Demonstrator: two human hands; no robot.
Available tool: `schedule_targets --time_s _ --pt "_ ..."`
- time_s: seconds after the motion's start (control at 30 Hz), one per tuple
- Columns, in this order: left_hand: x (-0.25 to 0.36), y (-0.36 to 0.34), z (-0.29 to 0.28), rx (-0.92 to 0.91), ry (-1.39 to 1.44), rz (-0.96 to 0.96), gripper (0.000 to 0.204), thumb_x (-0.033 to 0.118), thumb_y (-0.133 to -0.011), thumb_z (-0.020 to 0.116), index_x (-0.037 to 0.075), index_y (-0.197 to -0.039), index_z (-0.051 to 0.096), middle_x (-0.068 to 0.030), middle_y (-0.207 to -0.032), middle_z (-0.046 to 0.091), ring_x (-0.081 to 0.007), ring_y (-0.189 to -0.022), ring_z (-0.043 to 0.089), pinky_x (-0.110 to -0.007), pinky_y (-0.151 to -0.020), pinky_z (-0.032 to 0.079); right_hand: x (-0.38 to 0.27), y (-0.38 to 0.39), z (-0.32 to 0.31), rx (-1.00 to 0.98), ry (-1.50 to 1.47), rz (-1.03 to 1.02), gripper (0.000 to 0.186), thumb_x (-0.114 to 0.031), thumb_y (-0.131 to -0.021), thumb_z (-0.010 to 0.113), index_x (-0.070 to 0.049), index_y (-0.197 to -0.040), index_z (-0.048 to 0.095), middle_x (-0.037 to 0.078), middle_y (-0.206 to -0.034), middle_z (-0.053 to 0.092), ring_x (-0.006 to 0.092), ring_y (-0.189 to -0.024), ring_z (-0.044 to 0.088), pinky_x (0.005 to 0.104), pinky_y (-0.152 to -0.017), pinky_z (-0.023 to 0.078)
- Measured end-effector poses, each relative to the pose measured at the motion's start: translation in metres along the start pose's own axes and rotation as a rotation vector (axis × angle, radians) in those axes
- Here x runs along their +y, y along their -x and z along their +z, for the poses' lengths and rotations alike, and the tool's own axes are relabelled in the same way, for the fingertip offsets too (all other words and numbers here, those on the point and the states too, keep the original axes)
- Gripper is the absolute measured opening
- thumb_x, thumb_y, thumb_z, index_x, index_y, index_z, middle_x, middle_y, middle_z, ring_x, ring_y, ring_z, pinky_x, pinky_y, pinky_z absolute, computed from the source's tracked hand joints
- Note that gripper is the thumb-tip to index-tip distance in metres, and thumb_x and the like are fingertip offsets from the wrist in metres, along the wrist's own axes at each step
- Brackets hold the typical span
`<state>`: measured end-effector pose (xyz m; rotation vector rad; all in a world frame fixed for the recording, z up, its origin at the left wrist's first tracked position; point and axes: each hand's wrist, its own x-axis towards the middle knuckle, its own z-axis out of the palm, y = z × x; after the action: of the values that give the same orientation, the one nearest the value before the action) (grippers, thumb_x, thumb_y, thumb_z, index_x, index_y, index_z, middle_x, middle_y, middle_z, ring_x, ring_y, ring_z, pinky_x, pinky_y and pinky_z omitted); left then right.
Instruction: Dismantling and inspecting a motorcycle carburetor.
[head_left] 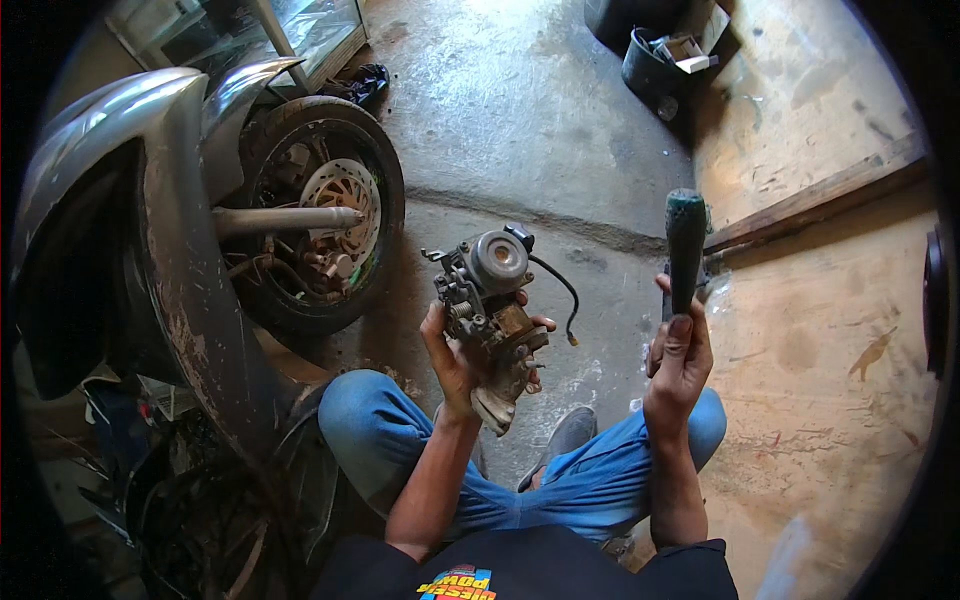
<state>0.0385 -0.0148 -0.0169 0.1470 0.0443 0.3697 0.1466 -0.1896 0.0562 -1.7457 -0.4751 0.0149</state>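
Observation:
My left hand [460, 370] is closed round a metal carburetor [490, 300], raised in front of my knees. Its round cap [499, 256] faces up, and a short black hose [563, 285] hangs off its right side. In my right hand [681, 365], above the right knee, is a tool with a thick, worn dark green handle [685, 245]. The handle's rounded end points away from me, and my thumb presses on its near part. The working end of this tool is hidden, so its exact kind cannot be told. The carburetor and the tool are well apart.
A motor scooter's scratched grey body [175, 240] and front wheel [385, 220] stand close on my left. A wooden panel [830, 330] with a raised batten [820, 195] lies along my right. A black bucket [655, 75] of scraps sits at the far right, a glass cabinet [330, 50] far left.

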Motion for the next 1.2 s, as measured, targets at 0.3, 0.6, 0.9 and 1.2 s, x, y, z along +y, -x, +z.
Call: schedule_targets --time_s 0.3,0.6,0.9,1.2 --pt "-0.012 -0.007 -0.013 -0.324 0.418 -0.211 0.108 0.085 -0.088 0.042 -0.001 -0.151 0.030 -0.0278 -0.130 0.050 -0.0580 -0.120 0.053 -0.066 -0.071 0.064 0.008 -0.019 -0.002 -0.016 -0.183 0.226 0.037 -0.028 -0.112 0.045 -0.006 -0.139 0.059 -0.010 -0.067 0.035 -0.0005 -0.055 0.029 0.0202 -0.048 0.023" --pt "-0.015 -0.006 -0.026 -0.418 0.549 -0.334 0.101 0.058 -0.093 0.065 -0.023 -0.137 0.023 -0.0231 -0.122 0.036 -0.0571 -0.114 0.057 -0.055 -0.059 0.068 0.009 -0.027 -0.003 -0.001 -0.295 0.269 0.037 -0.030 -0.112 0.048 -0.007 -0.137 0.061 -0.011 -0.064 0.031 -0.0010 -0.053 0.025 0.0197 -0.046 0.021" --pt "-0.014 -0.005 -0.028 -0.394 0.664 -0.351 0.093 0.048 -0.098 0.061 0.013 -0.161 0.002 -0.0293 -0.127 0.041 -0.0584 -0.112 0.059 -0.066 -0.065 0.064 0.010 -0.028 -0.006 -0.032 -0.300 0.302 0.037 -0.029 -0.112 0.046 -0.005 -0.135 0.062 -0.011 -0.064 0.028 -0.0008 -0.052 0.023 0.0200 -0.044 0.020" --pt "-0.012 -0.003 -0.024 -0.359 0.656 -0.361 0.093 0.049 -0.098 0.061 0.012 -0.161 0.003 -0.0278 -0.125 0.041 -0.0592 -0.109 0.059 -0.066 -0.062 0.064 0.009 -0.028 0.000 -0.092 -0.267 0.322 0.035 -0.027 -0.111 0.047 -0.004 -0.134 0.062 -0.011 -0.064 0.029 -0.0009 -0.052 0.025 0.0202 -0.046 0.022"
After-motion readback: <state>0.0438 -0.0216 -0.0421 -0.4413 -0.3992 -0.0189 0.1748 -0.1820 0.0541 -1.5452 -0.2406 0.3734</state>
